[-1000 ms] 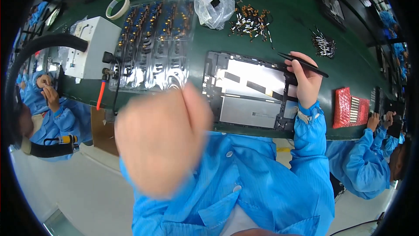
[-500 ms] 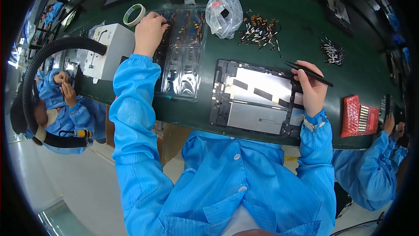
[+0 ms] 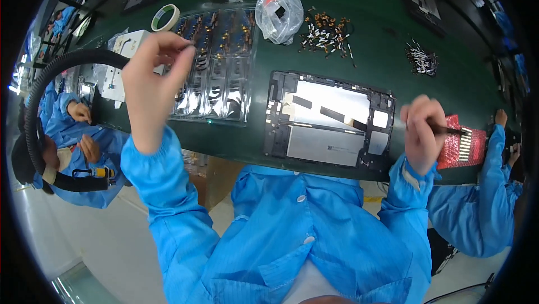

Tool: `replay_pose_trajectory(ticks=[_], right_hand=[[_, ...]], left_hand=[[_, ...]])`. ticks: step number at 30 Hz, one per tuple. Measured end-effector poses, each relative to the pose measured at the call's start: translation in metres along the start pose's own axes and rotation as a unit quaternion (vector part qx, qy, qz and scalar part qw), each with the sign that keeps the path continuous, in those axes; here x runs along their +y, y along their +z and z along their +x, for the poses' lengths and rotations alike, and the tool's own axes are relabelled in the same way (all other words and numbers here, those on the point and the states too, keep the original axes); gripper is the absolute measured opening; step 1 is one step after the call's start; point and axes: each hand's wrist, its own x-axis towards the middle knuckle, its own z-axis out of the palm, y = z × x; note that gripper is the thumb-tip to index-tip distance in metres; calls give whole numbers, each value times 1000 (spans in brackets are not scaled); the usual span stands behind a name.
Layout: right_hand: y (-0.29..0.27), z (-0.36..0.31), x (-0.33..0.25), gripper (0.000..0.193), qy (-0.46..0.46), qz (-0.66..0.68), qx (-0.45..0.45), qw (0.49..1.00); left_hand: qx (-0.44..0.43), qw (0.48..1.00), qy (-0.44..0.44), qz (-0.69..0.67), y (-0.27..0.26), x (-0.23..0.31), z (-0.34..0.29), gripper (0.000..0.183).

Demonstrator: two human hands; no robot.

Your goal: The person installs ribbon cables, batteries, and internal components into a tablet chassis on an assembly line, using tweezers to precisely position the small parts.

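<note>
My left hand (image 3: 152, 82) is raised beside the clear plastic tray (image 3: 242, 119), thumb and fingertips pinched together. Whatever is between those fingertips is too small to make out. Several small flex-cable parts (image 3: 209, 31) lie in the tray's far compartments. On the right, my right hand (image 3: 424, 130), blurred by motion, is closed around black tweezers (image 3: 449, 131) that point toward the red bubble-wrap packet (image 3: 448, 158). Between my hands an opened tablet (image 3: 325, 149) lies on the green table, its silvery inner panel and dark strips showing.
Behind the tablet are a clear plastic bag (image 3: 279, 20), a heap of small cable parts (image 3: 327, 35) and another pile (image 3: 422, 59). A tape roll (image 3: 165, 18) and a grey box (image 3: 126, 45) with a black hose (image 3: 67, 59) stand left. Co-workers sit on both sides.
My left hand has left the tray and come nearer, to the left. My right hand has moved right and nearer from the tablet's edge, turning the tweezers toward the red packet.
</note>
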Motion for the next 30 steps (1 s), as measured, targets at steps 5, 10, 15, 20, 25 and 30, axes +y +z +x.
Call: replay_pose_trajectory(ticks=[5, 10, 15, 20, 25, 30], right_hand=[[41, -30, -28, 27, 292, 38, -146, 944], [63, -31, 0, 27, 334, 157, -48, 928], [72, -41, 8, 20, 310, 133, 55, 940], [77, -52, 11, 17, 220, -60, 2, 974], [82, -51, 7, 21, 92, -257, -61, 960], [85, -53, 6, 26, 43, -298, -79, 950]], left_hand=[[-13, 925, 378, 46, 39, 56, -51, 15], [-6, 878, 477, 16, 87, 77, -79, 9], [-75, 885, 457, -37, 91, 76, -89, 21], [-97, 934, 336, -69, 94, 81, -81, 20], [-129, 959, 237, -88, 90, 83, -78, 22], [-162, 950, 253, -80, 83, 76, -75, 23]])
